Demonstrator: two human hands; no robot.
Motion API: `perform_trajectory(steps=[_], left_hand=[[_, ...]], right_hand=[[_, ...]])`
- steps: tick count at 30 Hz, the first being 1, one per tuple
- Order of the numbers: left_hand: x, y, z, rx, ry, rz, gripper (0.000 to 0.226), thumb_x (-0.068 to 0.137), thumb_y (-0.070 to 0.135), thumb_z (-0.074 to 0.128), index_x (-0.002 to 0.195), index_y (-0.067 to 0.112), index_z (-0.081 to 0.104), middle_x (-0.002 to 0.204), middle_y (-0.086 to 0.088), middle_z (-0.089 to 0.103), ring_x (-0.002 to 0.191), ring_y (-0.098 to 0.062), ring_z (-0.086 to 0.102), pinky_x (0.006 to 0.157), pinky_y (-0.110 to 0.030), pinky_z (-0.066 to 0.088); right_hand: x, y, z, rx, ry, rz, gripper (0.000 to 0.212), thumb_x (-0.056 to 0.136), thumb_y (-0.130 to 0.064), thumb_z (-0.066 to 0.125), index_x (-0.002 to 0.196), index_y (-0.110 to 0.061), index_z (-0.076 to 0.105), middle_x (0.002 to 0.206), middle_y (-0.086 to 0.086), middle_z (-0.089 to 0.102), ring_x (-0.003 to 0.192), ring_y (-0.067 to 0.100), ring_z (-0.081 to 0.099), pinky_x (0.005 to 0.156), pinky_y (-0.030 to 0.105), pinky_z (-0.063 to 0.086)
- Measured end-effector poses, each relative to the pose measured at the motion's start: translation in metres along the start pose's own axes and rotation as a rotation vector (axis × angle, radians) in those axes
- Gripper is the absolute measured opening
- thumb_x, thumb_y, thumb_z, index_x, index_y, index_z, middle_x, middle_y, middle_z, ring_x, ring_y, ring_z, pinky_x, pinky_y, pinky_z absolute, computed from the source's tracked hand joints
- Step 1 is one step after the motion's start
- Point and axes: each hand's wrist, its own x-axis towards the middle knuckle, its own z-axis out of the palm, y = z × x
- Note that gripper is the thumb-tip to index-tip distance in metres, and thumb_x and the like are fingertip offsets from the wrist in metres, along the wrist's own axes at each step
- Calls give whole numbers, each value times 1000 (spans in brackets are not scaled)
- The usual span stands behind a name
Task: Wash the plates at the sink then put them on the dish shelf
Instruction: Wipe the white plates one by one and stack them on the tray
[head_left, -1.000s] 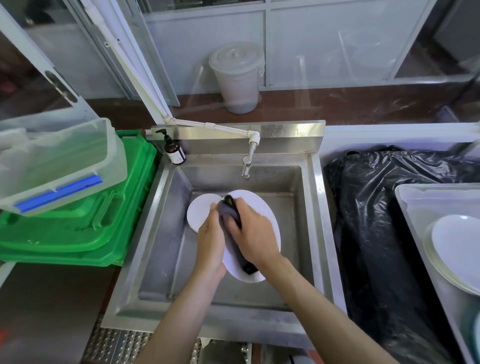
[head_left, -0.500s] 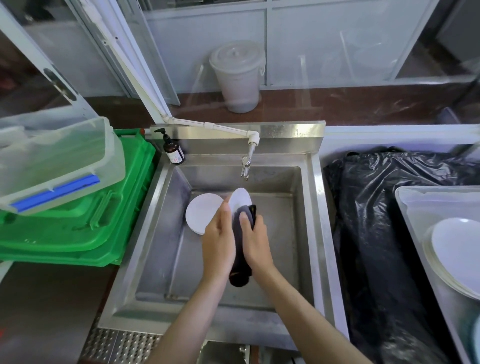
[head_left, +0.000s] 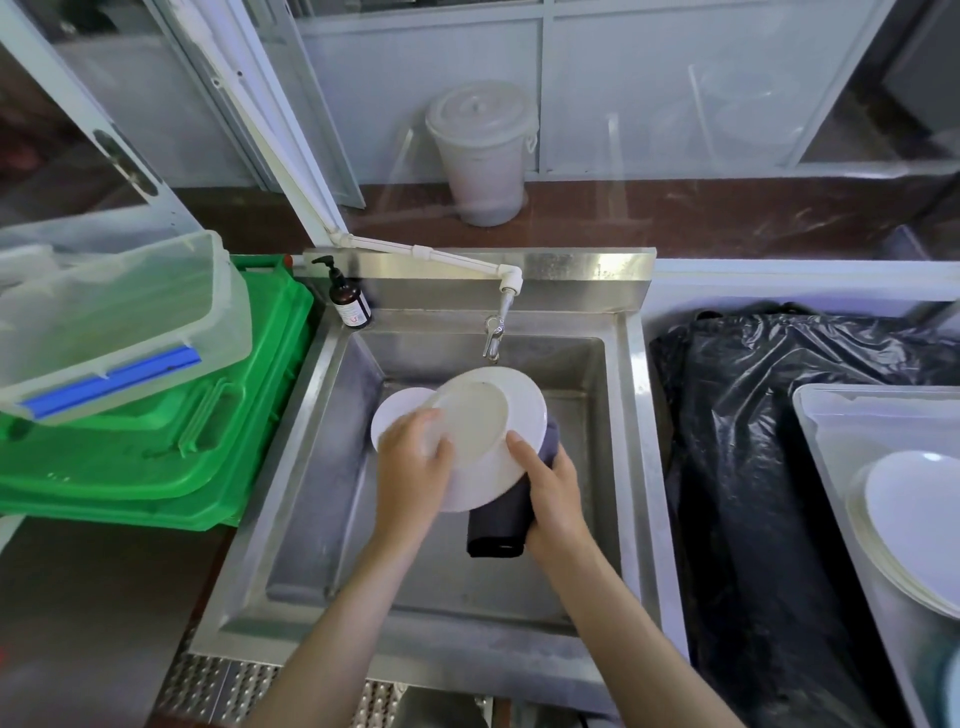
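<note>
Over the steel sink (head_left: 332, 415) I hold a white plate (head_left: 485, 421) with its underside facing me, just below the tap (head_left: 493, 332). My left hand (head_left: 413, 470) grips the plate's left rim. My right hand (head_left: 553, 499) holds a dark grey cloth (head_left: 501, 525) against the plate's lower right side, thumb on the rim. A second, smaller white plate (head_left: 397, 413) lies in the sink behind, partly hidden by the held plate and my left hand.
A soap bottle (head_left: 349, 301) stands at the sink's back left corner. Green crates (head_left: 156, 447) under a clear tub (head_left: 114, 322) sit to the left. To the right lie a black bag (head_left: 753, 467) and a tray (head_left: 815, 415) holding stacked white plates (head_left: 914, 525).
The plate went from edge-on to flat with its underside toward me. My hands moved apart, and the cloth shifted from the plate's face to behind its lower right side.
</note>
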Motion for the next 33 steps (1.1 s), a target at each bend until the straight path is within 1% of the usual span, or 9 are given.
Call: perform_trajectory(steps=[2, 5, 10, 15, 19, 22, 24, 28, 33], left_hand=[[10, -4, -12, -263, 25, -255, 67, 73, 47, 74, 132, 18, 63, 128, 1, 70, 116, -20, 65, 95, -39, 53], [17, -6, -19, -740, -269, -606, 77, 67, 49, 87, 136, 25, 62, 129, -3, 73, 119, -25, 69, 86, -39, 58], [18, 2, -17, -856, -170, -474, 63, 75, 23, 82, 135, 21, 63, 124, -6, 75, 113, -28, 71, 75, -38, 62], [22, 13, -28, -615, -67, -224, 53, 82, 1, 82, 124, 27, 61, 120, 2, 73, 107, -15, 70, 81, -28, 55], [15, 17, -31, -205, -156, -37, 47, 79, 21, 82, 115, 39, 58, 115, 13, 67, 104, -5, 63, 77, -23, 47], [2, 22, -24, 16, -241, 5, 42, 86, 25, 79, 120, 31, 54, 103, 7, 66, 94, -14, 62, 67, -14, 43], [-9, 31, -20, 75, -295, 21, 37, 88, 30, 77, 115, 31, 52, 92, 8, 66, 83, -12, 60, 63, -13, 42], [-25, 40, -16, 60, -400, 97, 40, 84, 41, 73, 115, 41, 49, 89, 4, 72, 80, -15, 65, 72, -33, 52], [-35, 45, -23, 153, -379, 63, 30, 88, 42, 71, 94, 34, 43, 65, 3, 52, 61, -17, 46, 53, -31, 30]], right_hand=[[-2, -8, -7, -5, -26, -11, 33, 95, -18, 73, 128, -19, 66, 117, 8, 77, 104, 25, 75, 89, 45, 63], [-1, -14, -17, -25, -61, 7, 37, 93, -19, 75, 129, -17, 66, 119, 8, 77, 108, 24, 74, 86, 39, 63], [4, -18, -31, -292, 41, 97, 37, 87, -38, 81, 116, -20, 69, 102, 0, 78, 93, 18, 73, 63, 25, 59], [19, -16, -51, -177, 285, 280, 46, 98, -55, 63, 121, -14, 65, 110, 7, 71, 99, 25, 67, 82, 38, 56], [29, -29, -45, -401, 296, -113, 32, 103, -41, 60, 115, -11, 67, 112, 10, 73, 93, 24, 67, 82, 37, 53], [17, -41, -17, -502, 191, -410, 19, 100, -33, 67, 88, -19, 61, 78, -15, 65, 83, 8, 63, 71, 17, 48], [13, -43, 5, -587, 86, -571, 28, 96, -29, 73, 80, -14, 55, 70, -4, 57, 68, 6, 54, 63, 17, 43], [15, -34, 29, -900, 18, -904, 42, 90, -33, 75, 77, -31, 35, 67, -11, 43, 62, 11, 46, 61, 23, 40], [26, -29, 16, -690, 200, -742, 39, 97, -30, 67, 73, -12, 42, 64, 1, 47, 61, 22, 47, 59, 44, 46]])
